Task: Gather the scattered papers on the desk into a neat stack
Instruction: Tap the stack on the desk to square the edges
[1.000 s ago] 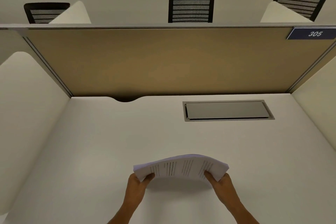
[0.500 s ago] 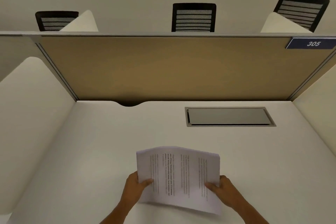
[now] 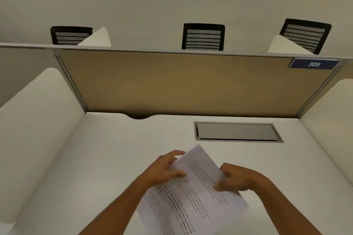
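While the left hand (image 3: pixel 162 170) grips the upper left edge of the white printed sheets of paper (image 3: pixel 191 194), thumb lying across the printed face and fingers reaching toward the top corner, the right hand (image 3: pixel 236 178) pinches the right edge of the same sheets, its fingers curled around that edge. Both hands are closed on the paper, holding it between them in front of the person. The sheets are gathered together and turned at a slant, the top corner pointing away and a little to the right, the lower end running out of view at the bottom edge. Whether the lower end touches the surface cannot be told. Lines of black text cover the top page, too blurred to read.

Under the sheets lies the plain white desk top (image 3: pixel 99 168). Beyond the hands, to the right, a grey rectangular metal flap (image 3: pixel 236 131) is set flush into the desk. At the back edge a curved cut-out (image 3: pixel 139 116) notches the desk. A tan fabric partition panel (image 3: pixel 191 84) closes the back, with white side dividers left and right. A dark blue plate numbered 305 (image 3: pixel 314 64) sits at its upper right corner. Three black mesh chair backs (image 3: pixel 203 37) rise behind the panel.
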A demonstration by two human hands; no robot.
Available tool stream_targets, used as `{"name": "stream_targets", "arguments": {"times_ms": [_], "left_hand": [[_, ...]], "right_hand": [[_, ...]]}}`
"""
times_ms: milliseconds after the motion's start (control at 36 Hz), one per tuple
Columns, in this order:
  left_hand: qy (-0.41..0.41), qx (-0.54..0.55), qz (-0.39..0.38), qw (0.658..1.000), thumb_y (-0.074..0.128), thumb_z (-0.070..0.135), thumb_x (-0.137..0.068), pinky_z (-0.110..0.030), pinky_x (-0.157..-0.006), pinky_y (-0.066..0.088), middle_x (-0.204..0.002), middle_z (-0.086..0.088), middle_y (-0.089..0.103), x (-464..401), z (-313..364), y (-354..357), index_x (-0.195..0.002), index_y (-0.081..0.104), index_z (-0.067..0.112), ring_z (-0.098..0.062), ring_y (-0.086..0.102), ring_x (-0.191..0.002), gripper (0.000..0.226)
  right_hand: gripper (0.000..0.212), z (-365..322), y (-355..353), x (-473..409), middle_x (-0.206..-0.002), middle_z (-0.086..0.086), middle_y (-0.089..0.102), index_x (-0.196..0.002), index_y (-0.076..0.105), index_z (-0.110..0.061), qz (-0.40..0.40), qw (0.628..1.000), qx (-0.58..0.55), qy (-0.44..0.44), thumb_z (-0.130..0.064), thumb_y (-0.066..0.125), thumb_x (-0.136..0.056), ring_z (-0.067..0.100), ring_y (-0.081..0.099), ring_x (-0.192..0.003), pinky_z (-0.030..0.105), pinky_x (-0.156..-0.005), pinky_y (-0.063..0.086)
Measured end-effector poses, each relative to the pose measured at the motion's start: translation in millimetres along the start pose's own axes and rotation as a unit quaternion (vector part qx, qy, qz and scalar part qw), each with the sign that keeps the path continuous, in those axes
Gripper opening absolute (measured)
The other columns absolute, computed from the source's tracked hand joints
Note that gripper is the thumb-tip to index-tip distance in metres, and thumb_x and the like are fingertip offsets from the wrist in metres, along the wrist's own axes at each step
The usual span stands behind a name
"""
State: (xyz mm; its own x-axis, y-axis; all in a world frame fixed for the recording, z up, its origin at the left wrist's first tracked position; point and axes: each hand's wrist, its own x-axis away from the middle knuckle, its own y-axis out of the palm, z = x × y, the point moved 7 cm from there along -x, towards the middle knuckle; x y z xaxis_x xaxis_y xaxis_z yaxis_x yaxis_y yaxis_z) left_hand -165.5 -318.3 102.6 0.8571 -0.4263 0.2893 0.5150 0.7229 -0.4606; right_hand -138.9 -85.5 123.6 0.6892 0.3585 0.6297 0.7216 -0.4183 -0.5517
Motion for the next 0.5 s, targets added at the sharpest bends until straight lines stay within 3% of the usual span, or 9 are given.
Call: {"name": "stream_targets", "arguments": {"times_ms": [56, 139, 222, 306, 389, 444, 500], "left_hand": [[0.009, 0.021, -0.013, 1.000, 0.069, 0.054, -0.080, -0.029, -0.080, 0.063, -0.111, 0.015, 0.073, 0, 7, 3, -0.115, 0.064, 0.041, -0.008, 0.074, -0.090, 0.037], [0.019, 0.090, 0.010, 0.996, 0.069, 0.044, -0.086, -0.024, -0.069, 0.061, -0.098, 0.010, 0.078, 4, 9, 5, -0.102, 0.074, 0.031, -0.011, 0.076, -0.083, 0.021], [0.012, 0.143, 0.069, 0.987, 0.068, 0.039, -0.088, -0.027, -0.068, 0.062, -0.095, 0.006, 0.079, 11, 5, 3, -0.102, 0.074, 0.026, -0.016, 0.077, -0.081, 0.020], [0.017, 0.198, 0.125, 0.972, 0.068, 0.029, -0.090, -0.034, -0.068, 0.064, -0.096, 0.000, 0.079, 18, -1, 1, -0.103, 0.074, 0.019, -0.022, 0.077, -0.081, 0.018], [0.020, 0.248, 0.165, 0.954, 0.067, 0.024, -0.092, -0.036, -0.068, 0.064, -0.097, -0.005, 0.079, 27, -9, 0, -0.105, 0.073, 0.016, -0.027, 0.077, -0.082, 0.016], [0.013, 0.275, 0.186, 0.943, 0.067, 0.020, -0.093, -0.036, -0.067, 0.064, -0.098, -0.006, 0.079, 32, -16, 1, -0.107, 0.072, 0.016, -0.029, 0.077, -0.083, 0.016], [0.009, 0.293, 0.207, 0.933, 0.067, 0.019, -0.093, -0.040, -0.069, 0.064, -0.101, -0.007, 0.078, 37, -23, 3, -0.113, 0.068, 0.017, -0.029, 0.076, -0.086, 0.020]], "right_hand": [[0.042, -5, -9, 4, -0.109, -0.007, 0.067, -0.112, 0.061, -0.019, 0.014, 0.999, 0.044, 0.015, -0.051, 0.068, -0.084, 0.011, 0.069, -0.095, 0.032, -0.088, 0.059], [0.037, -14, -22, 10, -0.094, -0.012, 0.066, -0.105, 0.067, -0.020, 0.047, 0.998, 0.050, 0.003, -0.051, 0.067, -0.085, 0.012, 0.070, -0.084, 0.024, -0.074, 0.055], [0.036, -18, -32, 14, -0.090, -0.001, 0.077, -0.095, 0.078, -0.021, 0.096, 0.995, -0.001, -0.035, -0.053, 0.068, -0.083, 0.021, 0.076, -0.082, 0.030, -0.069, 0.058], [0.034, -12, -36, 20, -0.089, 0.003, 0.079, -0.091, 0.081, -0.021, 0.150, 0.977, -0.130, -0.082, -0.051, 0.069, -0.081, 0.021, 0.076, -0.080, 0.030, -0.072, 0.059], [0.035, 2, -28, 23, -0.098, 0.007, 0.079, -0.100, 0.081, -0.017, 0.177, 0.931, -0.291, -0.129, -0.045, 0.071, -0.082, 0.027, 0.076, -0.092, 0.034, -0.082, 0.061], [0.030, 14, -16, 19, -0.107, 0.014, 0.078, -0.107, 0.079, -0.012, 0.186, 0.895, -0.379, -0.147, -0.033, 0.076, -0.085, 0.033, 0.074, -0.101, 0.040, -0.088, 0.061], [0.031, 23, 1, 12, -0.117, 0.014, 0.076, -0.115, 0.076, -0.011, 0.189, 0.871, -0.427, -0.150, -0.022, 0.077, -0.086, 0.032, 0.072, -0.109, 0.037, -0.089, 0.061]]}}
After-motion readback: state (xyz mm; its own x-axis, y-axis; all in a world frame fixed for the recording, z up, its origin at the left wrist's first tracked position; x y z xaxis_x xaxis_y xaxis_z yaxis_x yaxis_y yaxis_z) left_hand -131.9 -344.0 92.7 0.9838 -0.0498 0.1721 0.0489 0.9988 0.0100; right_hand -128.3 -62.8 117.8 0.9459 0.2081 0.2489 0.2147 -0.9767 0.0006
